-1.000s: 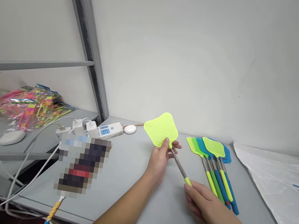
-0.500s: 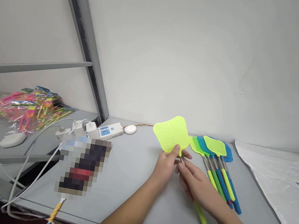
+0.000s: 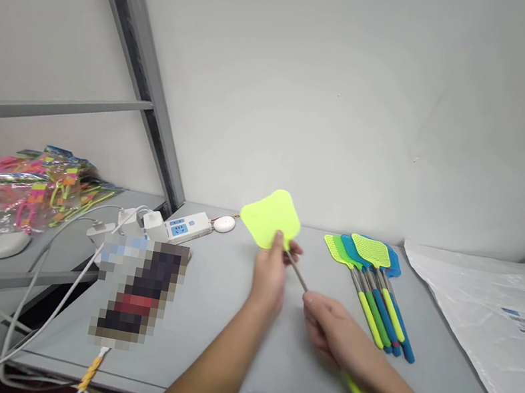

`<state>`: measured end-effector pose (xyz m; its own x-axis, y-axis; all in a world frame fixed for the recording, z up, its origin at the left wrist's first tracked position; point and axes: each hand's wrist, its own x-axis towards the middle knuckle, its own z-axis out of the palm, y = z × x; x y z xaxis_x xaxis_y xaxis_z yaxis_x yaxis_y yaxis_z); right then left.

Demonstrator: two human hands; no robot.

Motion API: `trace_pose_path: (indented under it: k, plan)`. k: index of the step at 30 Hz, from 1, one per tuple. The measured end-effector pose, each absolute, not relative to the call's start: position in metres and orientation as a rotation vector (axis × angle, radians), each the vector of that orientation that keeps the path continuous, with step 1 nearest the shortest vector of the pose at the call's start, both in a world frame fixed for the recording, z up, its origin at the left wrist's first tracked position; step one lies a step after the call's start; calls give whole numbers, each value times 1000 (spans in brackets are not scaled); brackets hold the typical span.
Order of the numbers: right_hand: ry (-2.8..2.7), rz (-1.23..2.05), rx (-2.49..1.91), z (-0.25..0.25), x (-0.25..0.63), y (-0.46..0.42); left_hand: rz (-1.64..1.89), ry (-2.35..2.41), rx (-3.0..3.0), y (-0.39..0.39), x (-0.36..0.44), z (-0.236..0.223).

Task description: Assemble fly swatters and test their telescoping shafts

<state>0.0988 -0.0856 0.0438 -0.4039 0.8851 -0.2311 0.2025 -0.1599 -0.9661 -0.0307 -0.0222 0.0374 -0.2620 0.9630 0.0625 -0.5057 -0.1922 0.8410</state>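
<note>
A yellow-green fly swatter (image 3: 271,217) is held between my two hands above the table. My left hand (image 3: 271,272) grips the base of its mesh head, thumb on the front. Farther down, my right hand (image 3: 328,327) is closed around the metal shaft; the yellow-green handle end sticks out below it. A bare length of shaft shows between the hands. To the right lies a bunch of fly swatters (image 3: 371,297) in yellow, green and blue, heads toward the wall, with the mesh heads overlapping.
A white plastic sheet (image 3: 474,322) lies at the right. On the left are a power strip (image 3: 189,227) with plugs and white cables, a small white round device (image 3: 224,223), a blurred-out phone-like object (image 3: 141,294) and bagged colourful items (image 3: 36,184) behind a metal frame post (image 3: 137,59).
My hands have moved apart, the left one going left with the swatter's head. More metal shaft now shows between them. The view has shifted slightly.
</note>
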Motion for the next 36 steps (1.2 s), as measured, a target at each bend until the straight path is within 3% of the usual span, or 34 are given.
trace_pose_path:
  k: [6, 16, 28, 36]
  plan:
    - [-1562, 1708, -1361, 32, 111, -99, 1676, 784, 709, -14, -49, 39]
    - [-1765, 1456, -1422, 42, 137, -85, 1414, 700, 934, -32, -30, 35]
    - [-1991, 1216, -1496, 70, 139, -100, 1767, 685, 918, -28, -50, 57]
    - [-2065, 1040, -1442, 71, 126, -86, 1407, 731, 1162, -62, -28, 50]
